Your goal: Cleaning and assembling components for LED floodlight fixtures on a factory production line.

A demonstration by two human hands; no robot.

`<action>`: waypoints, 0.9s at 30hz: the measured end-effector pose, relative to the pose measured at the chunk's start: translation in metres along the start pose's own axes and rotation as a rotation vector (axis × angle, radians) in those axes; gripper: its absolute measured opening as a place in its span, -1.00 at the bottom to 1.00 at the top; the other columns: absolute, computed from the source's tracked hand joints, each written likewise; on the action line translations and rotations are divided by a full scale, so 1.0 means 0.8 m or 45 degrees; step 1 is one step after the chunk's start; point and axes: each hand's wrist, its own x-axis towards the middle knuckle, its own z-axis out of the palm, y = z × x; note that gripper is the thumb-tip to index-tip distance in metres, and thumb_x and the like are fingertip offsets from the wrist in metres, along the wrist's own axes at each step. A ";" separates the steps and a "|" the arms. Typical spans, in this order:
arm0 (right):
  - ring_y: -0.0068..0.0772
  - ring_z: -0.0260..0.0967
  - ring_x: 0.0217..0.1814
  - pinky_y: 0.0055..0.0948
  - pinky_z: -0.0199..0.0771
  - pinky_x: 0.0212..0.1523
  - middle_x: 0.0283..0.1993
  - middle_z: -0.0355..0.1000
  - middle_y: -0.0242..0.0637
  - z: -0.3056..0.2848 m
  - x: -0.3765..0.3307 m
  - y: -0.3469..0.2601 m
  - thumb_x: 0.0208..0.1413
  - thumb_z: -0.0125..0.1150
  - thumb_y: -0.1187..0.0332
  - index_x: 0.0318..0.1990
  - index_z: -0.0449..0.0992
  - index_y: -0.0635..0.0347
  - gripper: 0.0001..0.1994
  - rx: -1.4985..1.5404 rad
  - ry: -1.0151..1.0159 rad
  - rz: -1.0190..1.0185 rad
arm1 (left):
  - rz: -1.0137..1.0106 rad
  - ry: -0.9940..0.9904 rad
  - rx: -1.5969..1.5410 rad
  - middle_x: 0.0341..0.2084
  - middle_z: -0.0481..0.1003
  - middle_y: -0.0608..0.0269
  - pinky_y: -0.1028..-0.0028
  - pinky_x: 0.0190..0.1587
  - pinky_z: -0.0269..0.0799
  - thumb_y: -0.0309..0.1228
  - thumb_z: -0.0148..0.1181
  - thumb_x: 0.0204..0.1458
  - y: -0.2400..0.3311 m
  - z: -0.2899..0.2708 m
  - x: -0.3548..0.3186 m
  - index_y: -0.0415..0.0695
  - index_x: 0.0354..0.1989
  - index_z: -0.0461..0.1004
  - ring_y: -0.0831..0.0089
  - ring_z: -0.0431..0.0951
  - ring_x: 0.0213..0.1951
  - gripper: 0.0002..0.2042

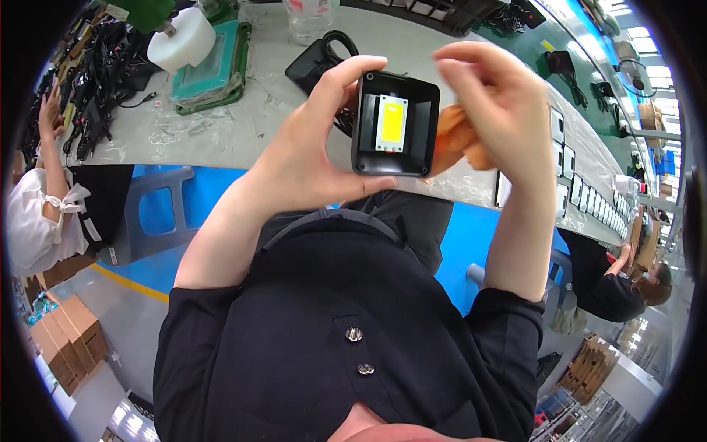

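Observation:
My left hand (298,151) grips a square black lamp housing (418,136) by its left side, thumb along the lower edge and fingers at the top. The housing's open face is turned up toward me. Inside lies a small silver plate with a yellow LED panel (393,121). On the right, my right hand (508,110) is closed around a crumpled orange cloth (458,136), beside the housing; its fingertips are smeared by motion. Whether the cloth touches the housing, I cannot tell. Behind my left hand, a black power adapter (313,68) with coiled cable rests on the table.
At the far left stand a green press with a white round head (180,40) and a teal pad (210,74). Black cables (110,81) pile beside them. A clear bottle (311,22) stands at the back. White-framed units (589,199) line the right. Other people work at both sides.

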 end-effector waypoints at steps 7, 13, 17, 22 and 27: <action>-0.29 0.38 0.01 -0.37 0.40 0.02 -0.05 0.39 0.00 0.000 -0.049 -0.031 -0.11 0.18 0.68 -0.08 0.37 0.36 -0.64 0.354 -0.020 -0.382 | 0.069 0.038 0.089 0.12 0.23 0.11 0.40 0.08 0.33 -0.55 0.42 -0.35 0.007 0.006 -0.008 -0.20 0.28 -0.02 0.34 0.37 0.11 -0.06; -0.21 0.44 -0.26 -0.37 0.43 -0.20 -0.33 0.45 -0.23 0.026 -0.062 -0.028 -0.23 0.29 0.65 -0.35 0.55 0.26 -0.79 -0.232 -0.108 -0.509 | 0.126 0.112 0.179 0.06 0.29 0.13 0.44 0.04 0.37 -0.54 0.50 -0.36 0.011 0.009 -0.008 -0.21 0.24 0.06 0.39 0.43 0.02 -0.09; -0.44 0.46 -0.30 -0.52 0.48 -0.31 -0.30 0.51 -0.25 0.012 -0.062 -0.032 -0.17 0.30 0.67 -0.30 0.58 0.25 -0.78 -0.026 -0.022 -0.393 | 0.075 0.071 0.175 0.01 0.32 0.15 0.46 0.00 0.39 -0.55 0.49 -0.35 0.021 0.008 -0.005 -0.20 0.24 0.05 0.43 0.45 -0.03 -0.09; -0.30 0.48 -0.32 -0.51 0.47 -0.30 -0.33 0.48 -0.19 0.035 -0.057 -0.031 -0.20 0.30 0.66 -0.29 0.51 0.26 -0.76 0.017 -0.042 -0.412 | 0.051 0.172 0.171 0.01 0.35 0.08 0.35 -0.02 0.44 -0.56 0.46 -0.44 0.023 0.012 -0.004 -0.18 0.14 0.20 0.13 0.44 -0.02 -0.18; -0.31 0.46 -0.38 -0.49 0.47 -0.38 -0.35 0.47 -0.25 0.025 -0.070 -0.036 -0.11 0.25 0.62 -0.31 0.50 0.24 -0.83 0.288 0.167 -0.067 | 0.090 0.074 0.221 0.05 0.31 0.11 0.39 0.01 0.41 -0.59 0.45 -0.42 0.029 0.011 -0.009 -0.19 0.19 0.12 0.24 0.42 0.02 -0.14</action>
